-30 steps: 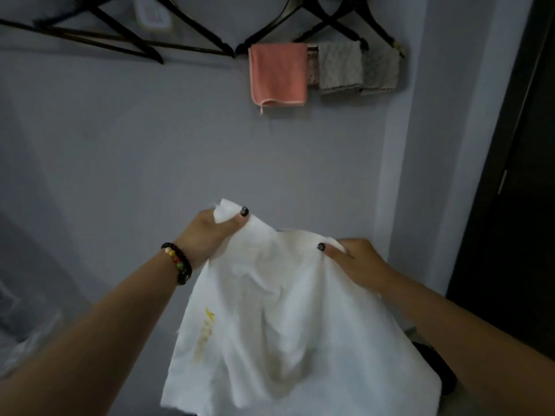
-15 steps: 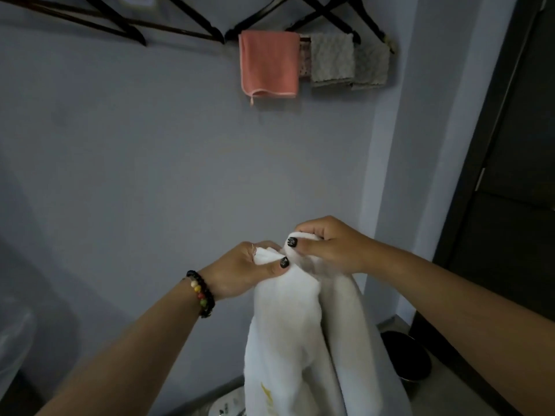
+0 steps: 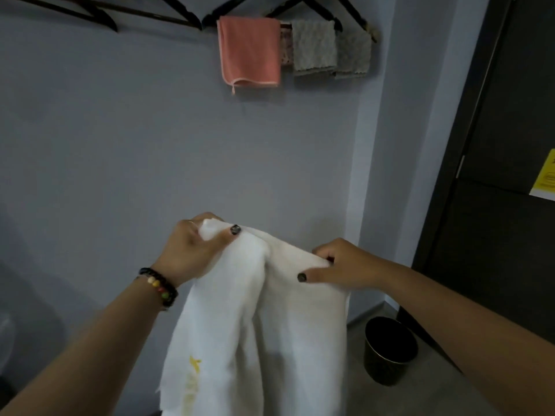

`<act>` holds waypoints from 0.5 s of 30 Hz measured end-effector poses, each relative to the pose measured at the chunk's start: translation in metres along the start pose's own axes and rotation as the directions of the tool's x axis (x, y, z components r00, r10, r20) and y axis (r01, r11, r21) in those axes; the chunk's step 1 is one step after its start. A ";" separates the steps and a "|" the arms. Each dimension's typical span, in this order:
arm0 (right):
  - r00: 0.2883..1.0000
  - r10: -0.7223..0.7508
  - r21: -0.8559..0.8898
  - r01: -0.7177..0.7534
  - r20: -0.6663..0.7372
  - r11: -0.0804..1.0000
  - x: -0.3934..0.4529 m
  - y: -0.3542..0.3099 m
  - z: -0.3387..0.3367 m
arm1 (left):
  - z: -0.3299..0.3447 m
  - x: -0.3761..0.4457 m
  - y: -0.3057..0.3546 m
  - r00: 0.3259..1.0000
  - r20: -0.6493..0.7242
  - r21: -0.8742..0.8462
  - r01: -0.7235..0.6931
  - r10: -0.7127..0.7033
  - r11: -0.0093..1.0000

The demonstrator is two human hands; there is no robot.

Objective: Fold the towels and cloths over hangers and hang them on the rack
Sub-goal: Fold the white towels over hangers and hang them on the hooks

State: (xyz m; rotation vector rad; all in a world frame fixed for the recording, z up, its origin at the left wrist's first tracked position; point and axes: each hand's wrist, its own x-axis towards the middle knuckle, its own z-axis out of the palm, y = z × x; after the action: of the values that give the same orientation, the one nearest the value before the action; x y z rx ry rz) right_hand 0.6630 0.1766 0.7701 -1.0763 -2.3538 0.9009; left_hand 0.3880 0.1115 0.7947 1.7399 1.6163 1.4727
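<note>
A white towel [image 3: 270, 325] with a yellow mark near its lower left hangs doubled over in front of me. My left hand [image 3: 195, 250] grips its upper left corners, thumb on top. My right hand [image 3: 339, 264] pinches the folded top edge on the right. High on the wall, a pink cloth [image 3: 250, 52] and two grey cloths [image 3: 313, 48] hang over dark hangers [image 3: 318, 7] at the top right. More bare dark hangers [image 3: 99, 16] hang to the left; the rack itself is cut off by the frame.
A grey wall stands straight ahead. A dark door [image 3: 498, 175] with a yellow note [image 3: 545, 177] is on the right. A black bin [image 3: 390, 349] sits on the floor by the corner below my right arm.
The towel was spread wide, then my hands met and brought its top corners together. Now my right hand has slid right along the folded edge, apart from the left.
</note>
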 end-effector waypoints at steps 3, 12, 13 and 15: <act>0.999 0.028 -0.090 -0.026 0.028 0.996 -0.001 0.019 0.004 | -0.033 -0.001 -0.017 0.990 -0.113 0.016 0.081 -0.079 0.997; 0.991 -0.012 -0.237 -0.019 -0.130 0.971 0.034 0.045 0.001 | -0.083 -0.018 -0.058 0.940 -0.282 0.126 0.237 -0.194 0.963; 0.981 -0.012 -0.268 -0.042 -0.196 0.963 0.041 0.045 -0.001 | -0.084 -0.019 -0.063 0.929 -0.313 0.131 0.248 -0.197 0.960; 0.944 0.033 -0.299 -0.137 -0.329 0.944 0.052 0.045 -0.003 | -0.088 -0.022 -0.071 0.880 -0.427 0.110 0.280 -0.209 0.954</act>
State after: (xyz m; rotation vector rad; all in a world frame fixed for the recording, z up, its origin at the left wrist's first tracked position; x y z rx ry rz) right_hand 0.6561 0.2402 0.7453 -1.3457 -2.2312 0.3377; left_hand 0.2816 0.0791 0.7634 1.2880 2.1409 1.6948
